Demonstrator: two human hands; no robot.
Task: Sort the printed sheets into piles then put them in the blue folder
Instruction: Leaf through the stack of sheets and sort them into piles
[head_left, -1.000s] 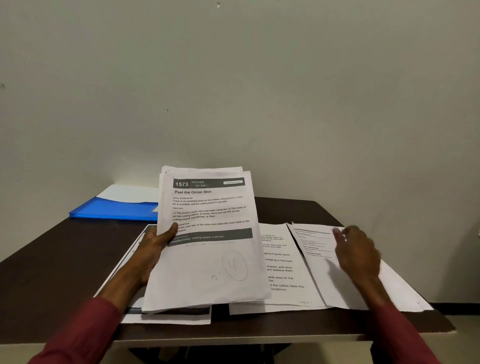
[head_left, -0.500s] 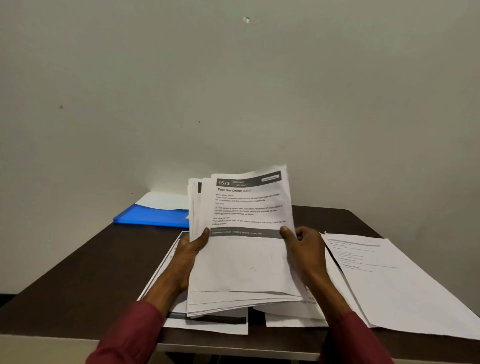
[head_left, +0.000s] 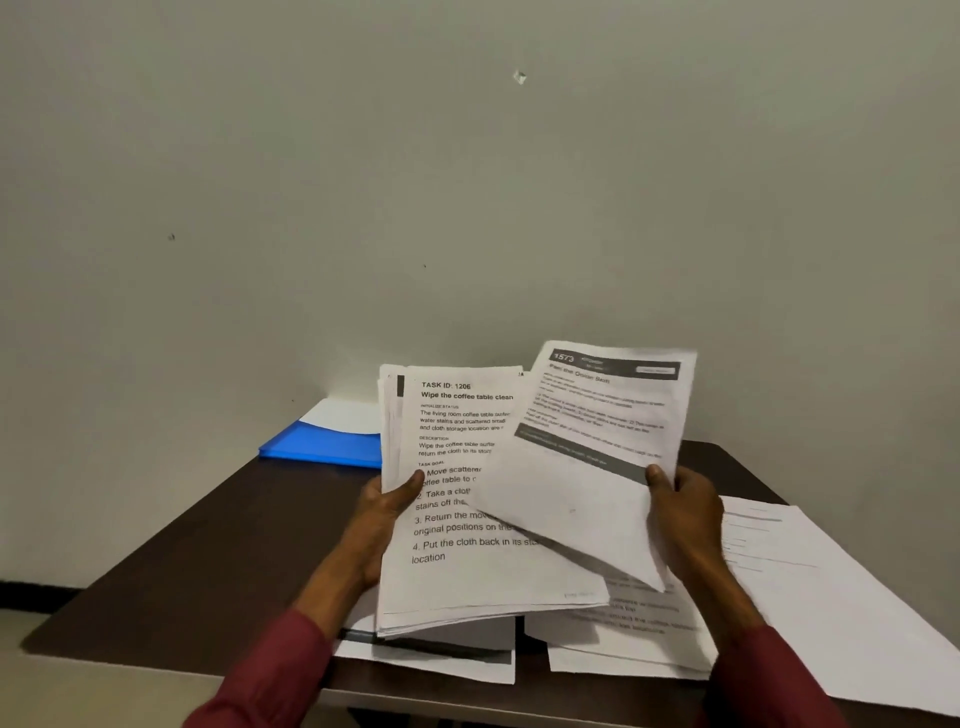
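Fingers of the person's left hand (head_left: 382, 512) grip a thick stack of printed sheets (head_left: 467, 577), thumb pressed on the top page. Their right hand (head_left: 685, 512) pinches a single sheet (head_left: 587, 467), headed 1573, tilted across the stack. Both are held above a dark table (head_left: 182, 561). More loose pages (head_left: 831, 597) lie flat beneath. At the far left edge lies the blue folder (head_left: 322, 447).

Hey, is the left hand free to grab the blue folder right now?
Probably not: the left hand grips the stack of sheets, and the blue folder lies farther back, behind that stack.
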